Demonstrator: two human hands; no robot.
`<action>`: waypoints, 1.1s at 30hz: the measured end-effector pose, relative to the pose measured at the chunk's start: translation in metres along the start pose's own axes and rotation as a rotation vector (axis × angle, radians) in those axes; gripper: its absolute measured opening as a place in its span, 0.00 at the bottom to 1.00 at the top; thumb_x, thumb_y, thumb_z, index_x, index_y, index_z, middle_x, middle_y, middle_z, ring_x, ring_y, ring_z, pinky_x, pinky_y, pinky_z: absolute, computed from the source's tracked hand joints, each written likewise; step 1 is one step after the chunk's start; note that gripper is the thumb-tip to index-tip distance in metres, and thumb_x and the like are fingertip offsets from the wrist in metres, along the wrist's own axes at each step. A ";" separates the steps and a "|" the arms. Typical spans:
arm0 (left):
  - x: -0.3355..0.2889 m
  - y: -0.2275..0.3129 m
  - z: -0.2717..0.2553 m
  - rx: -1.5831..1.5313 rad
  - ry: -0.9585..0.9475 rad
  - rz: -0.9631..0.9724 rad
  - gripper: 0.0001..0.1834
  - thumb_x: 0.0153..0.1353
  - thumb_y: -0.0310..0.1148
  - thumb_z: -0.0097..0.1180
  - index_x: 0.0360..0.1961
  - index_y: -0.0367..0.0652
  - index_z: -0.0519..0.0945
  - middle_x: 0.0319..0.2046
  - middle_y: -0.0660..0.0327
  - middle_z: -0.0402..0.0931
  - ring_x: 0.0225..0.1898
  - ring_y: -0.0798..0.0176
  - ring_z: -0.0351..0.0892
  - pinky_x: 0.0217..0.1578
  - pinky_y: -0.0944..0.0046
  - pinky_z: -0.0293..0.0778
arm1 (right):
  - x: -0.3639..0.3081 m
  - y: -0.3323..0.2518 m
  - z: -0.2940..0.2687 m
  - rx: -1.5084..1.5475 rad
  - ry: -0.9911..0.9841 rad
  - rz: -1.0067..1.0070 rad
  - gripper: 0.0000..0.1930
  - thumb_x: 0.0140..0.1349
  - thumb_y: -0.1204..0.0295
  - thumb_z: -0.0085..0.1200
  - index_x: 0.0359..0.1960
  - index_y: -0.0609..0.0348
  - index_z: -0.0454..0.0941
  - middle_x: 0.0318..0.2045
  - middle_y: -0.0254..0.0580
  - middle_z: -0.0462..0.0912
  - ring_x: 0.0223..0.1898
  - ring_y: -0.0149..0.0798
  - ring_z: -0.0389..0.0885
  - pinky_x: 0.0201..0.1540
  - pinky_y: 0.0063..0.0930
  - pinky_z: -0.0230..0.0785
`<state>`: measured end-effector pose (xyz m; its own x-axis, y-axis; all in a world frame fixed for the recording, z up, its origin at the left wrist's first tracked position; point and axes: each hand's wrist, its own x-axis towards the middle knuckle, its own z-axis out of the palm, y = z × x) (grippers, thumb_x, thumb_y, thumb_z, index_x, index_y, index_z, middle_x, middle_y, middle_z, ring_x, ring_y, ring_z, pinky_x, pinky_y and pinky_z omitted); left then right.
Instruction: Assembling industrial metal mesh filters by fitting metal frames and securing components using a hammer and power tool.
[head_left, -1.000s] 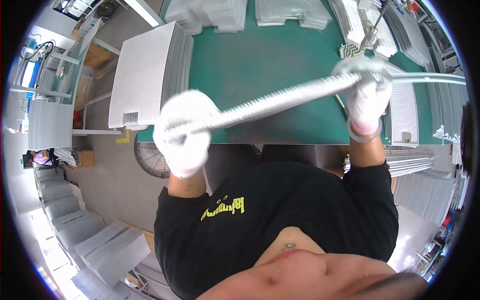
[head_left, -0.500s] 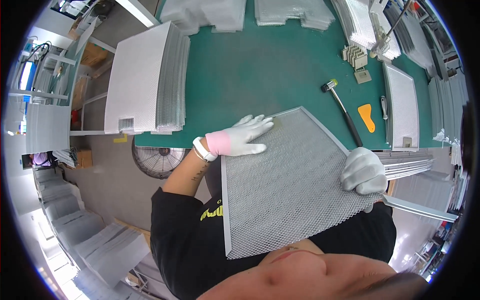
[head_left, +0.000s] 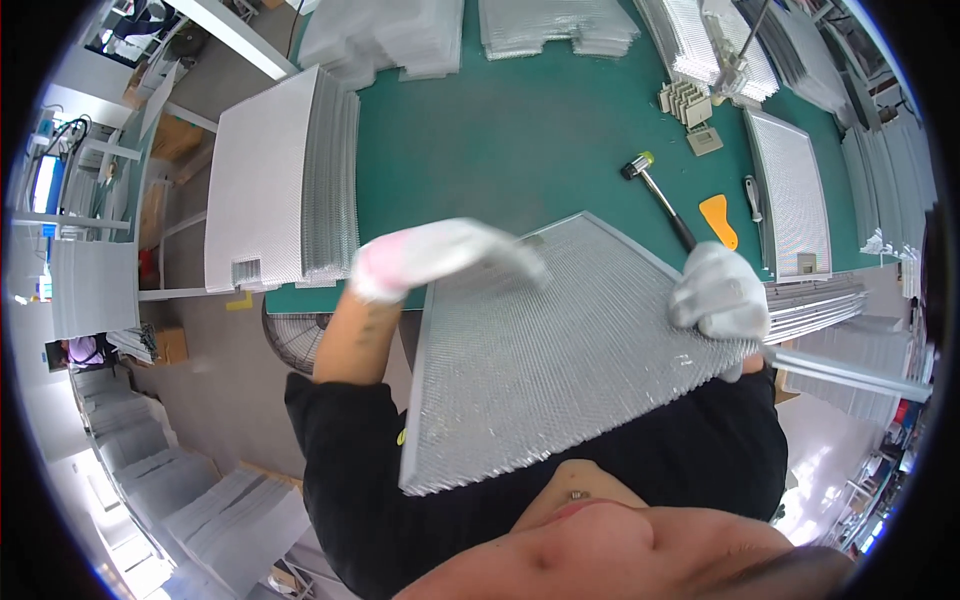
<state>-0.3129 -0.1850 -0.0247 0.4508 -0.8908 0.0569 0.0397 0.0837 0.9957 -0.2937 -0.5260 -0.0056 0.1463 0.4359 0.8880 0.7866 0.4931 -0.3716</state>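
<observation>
A silver metal mesh filter panel is tilted between my body and the table's near edge. Thin metal framing runs along its far and left sides, while the raw mesh edge faces me. My gloved right hand is closed around the panel's right side. From beside that hand a loose metal frame strip sticks out to the right. My left hand, in a white glove with a pink cuff, is over the panel's far left edge. Motion smears its fingers, so whether they touch the mesh cannot be told.
On the green table lie a rubber mallet, an orange scraper and a small white-handled tool. Grey plastic pieces sit farther back. Stacked mesh panels stand at left; a framed panel lies at right.
My left hand has lifted from lying flat on the panel and swung, now blurred. The panel has tilted, and its near left corner has shifted left. My right hand keeps its grip.
</observation>
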 end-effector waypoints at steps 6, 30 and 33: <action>-0.020 0.057 0.084 0.813 1.021 0.750 0.16 0.67 0.38 0.56 0.26 0.40 0.69 0.26 0.51 0.76 0.25 0.54 0.77 0.29 0.50 0.75 | 0.052 0.022 -0.007 -0.187 0.168 0.398 0.04 0.56 0.76 0.56 0.32 0.65 0.78 0.28 0.48 0.83 0.30 0.44 0.82 0.33 0.36 0.74; -0.064 -0.074 0.055 0.983 0.471 -0.419 0.30 0.54 0.29 0.57 0.61 0.45 0.72 0.56 0.51 0.72 0.63 0.40 0.66 0.64 0.46 0.62 | -0.013 -0.027 0.009 0.278 -0.165 0.085 0.11 0.36 0.81 0.56 0.10 0.61 0.64 0.31 0.49 0.80 0.14 0.33 0.72 0.12 0.25 0.59; -0.069 -0.076 0.045 1.133 0.434 -0.469 0.29 0.54 0.25 0.55 0.61 0.46 0.73 0.51 0.53 0.75 0.60 0.43 0.70 0.61 0.49 0.65 | 0.000 -0.034 0.008 0.247 -0.149 0.095 0.12 0.35 0.82 0.56 0.09 0.61 0.63 0.32 0.51 0.80 0.12 0.33 0.70 0.11 0.24 0.58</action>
<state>-0.3870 -0.1504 -0.1014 0.8576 -0.4983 -0.1274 -0.4035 -0.8054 0.4342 -0.3250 -0.5366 0.0046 0.1085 0.5856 0.8033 0.6014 0.6047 -0.5221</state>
